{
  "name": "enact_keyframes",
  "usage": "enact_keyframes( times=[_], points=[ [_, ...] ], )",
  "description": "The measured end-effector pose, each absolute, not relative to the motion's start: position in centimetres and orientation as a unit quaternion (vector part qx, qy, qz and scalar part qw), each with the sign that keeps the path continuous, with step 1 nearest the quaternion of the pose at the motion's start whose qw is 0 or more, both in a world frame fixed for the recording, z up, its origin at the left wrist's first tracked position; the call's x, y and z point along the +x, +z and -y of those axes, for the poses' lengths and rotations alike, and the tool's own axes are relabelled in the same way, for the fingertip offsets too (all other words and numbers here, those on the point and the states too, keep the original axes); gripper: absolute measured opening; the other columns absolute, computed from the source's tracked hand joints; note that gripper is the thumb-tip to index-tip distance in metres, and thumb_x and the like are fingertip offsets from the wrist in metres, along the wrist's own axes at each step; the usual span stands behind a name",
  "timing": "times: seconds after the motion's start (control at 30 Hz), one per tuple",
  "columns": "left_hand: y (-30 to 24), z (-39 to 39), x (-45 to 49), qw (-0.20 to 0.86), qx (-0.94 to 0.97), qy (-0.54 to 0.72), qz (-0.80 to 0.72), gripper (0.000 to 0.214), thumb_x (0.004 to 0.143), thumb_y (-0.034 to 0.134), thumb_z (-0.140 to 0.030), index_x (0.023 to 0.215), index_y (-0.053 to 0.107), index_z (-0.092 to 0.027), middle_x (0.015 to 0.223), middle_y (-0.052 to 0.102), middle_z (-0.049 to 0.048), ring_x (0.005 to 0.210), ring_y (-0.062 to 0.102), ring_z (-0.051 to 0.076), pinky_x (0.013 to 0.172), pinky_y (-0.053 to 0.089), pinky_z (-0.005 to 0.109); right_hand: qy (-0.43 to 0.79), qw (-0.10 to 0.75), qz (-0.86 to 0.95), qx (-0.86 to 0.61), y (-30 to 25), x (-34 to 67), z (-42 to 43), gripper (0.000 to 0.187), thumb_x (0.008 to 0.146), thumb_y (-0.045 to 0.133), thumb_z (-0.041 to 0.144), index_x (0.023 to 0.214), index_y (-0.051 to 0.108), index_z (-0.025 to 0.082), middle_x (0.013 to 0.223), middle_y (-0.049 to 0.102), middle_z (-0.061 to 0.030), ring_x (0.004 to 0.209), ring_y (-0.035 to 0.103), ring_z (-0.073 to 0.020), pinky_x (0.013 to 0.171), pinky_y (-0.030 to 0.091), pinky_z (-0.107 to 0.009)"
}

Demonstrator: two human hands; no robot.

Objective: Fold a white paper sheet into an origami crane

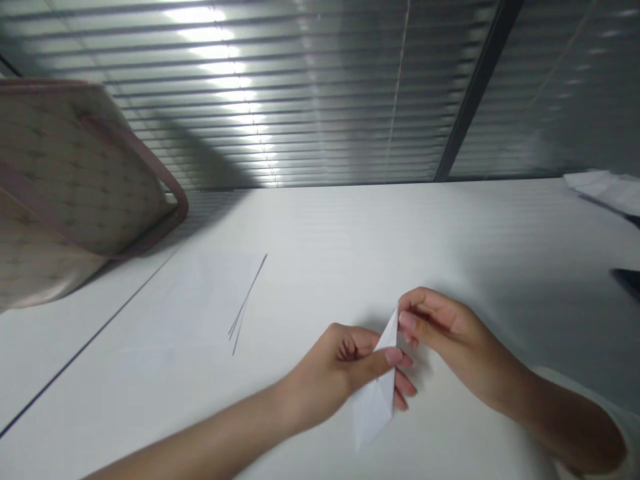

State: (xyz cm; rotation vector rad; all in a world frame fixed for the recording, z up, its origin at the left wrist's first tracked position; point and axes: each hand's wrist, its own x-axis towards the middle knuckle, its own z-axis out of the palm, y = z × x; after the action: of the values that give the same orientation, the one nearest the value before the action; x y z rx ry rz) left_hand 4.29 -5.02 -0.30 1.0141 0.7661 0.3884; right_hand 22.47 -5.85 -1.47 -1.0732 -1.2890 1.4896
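Left hand [337, 377] clamped on a long folded white paper [374, 407], right hand [447, 337] pinching its upper tip, long axis near upright, held low right of centre above the worktop [450, 233].

Your white bench [450, 233] runs ahead of you, with a thin dark seam crossing its left side. A pale flat sheet of paper [190, 307] lies left of centre, and thin dark lines [245, 310] fan out along its right edge, too fine to tell what they are. Over at the far right you have loose white papers [605, 190] and, nearer, a dark object [625, 280] cut off by the frame, while a beige patterned bag [65, 180] with pink trim tilts over the left side.
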Motion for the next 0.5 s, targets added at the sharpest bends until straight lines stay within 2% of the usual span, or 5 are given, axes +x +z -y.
enact_keyframes(
  times=[0.1,0.33,0.43,0.5],
  points=[
    [-0.5,4.5,3.3,0.81,0.467,0.126,-0.332,0.029,0.084,0.066,-0.039,0.086,0.071,-0.01,0.073,0.07,0.0071,0.058,0.063,0.013,0.064,0.049,0.026,0.593,0.432,0.541,-0.411,-2.5,23.4,5.7,0.016,0.086,0.061,0.033,0.092,0.061,0.018,0.064,0.059,0.0032,0.06,0.056,-0.0091,0.058,0.047,-0.022],
    [-0.4,3.9,3.4,0.836,0.467,0.102,-0.269,0.031,0.089,0.058,-0.042,0.091,0.066,-0.012,0.062,0.069,0.0053,0.048,0.061,0.012,0.053,0.047,0.023,0.611,0.415,0.54,-0.403,-3.1,23.5,6.1,0.012,0.085,0.063,0.029,0.084,0.064,0.017,0.063,0.066,-0.0002,0.058,0.062,-0.0104,0.056,0.052,-0.022],
    [-0.6,3.8,3.6,0.84,0.458,0.1,-0.274,0.031,0.093,0.053,-0.041,0.089,0.065,-0.012,0.06,0.069,0.0051,0.046,0.061,0.011,0.049,0.045,0.02,0.568,0.418,0.585,-0.4,-3.2,23.4,6.3,0.005,0.085,0.063,0.023,0.083,0.066,0.019,0.064,0.066,0.0009,0.057,0.062,-0.0093,0.054,0.051,-0.019],
    [-0.8,3.7,3.4,0.847,0.45,0.09,-0.267,0.03,0.092,0.054,-0.041,0.095,0.065,-0.013,0.059,0.068,0.004,0.045,0.06,0.011,0.047,0.043,0.019,0.506,0.432,0.635,-0.391,-3.3,23.6,6.2,0.004,0.083,0.064,0.018,0.082,0.067,0.02,0.072,0.068,0.0007,0.06,0.062,-0.0089,0.056,0.051,-0.018]
  ],
)
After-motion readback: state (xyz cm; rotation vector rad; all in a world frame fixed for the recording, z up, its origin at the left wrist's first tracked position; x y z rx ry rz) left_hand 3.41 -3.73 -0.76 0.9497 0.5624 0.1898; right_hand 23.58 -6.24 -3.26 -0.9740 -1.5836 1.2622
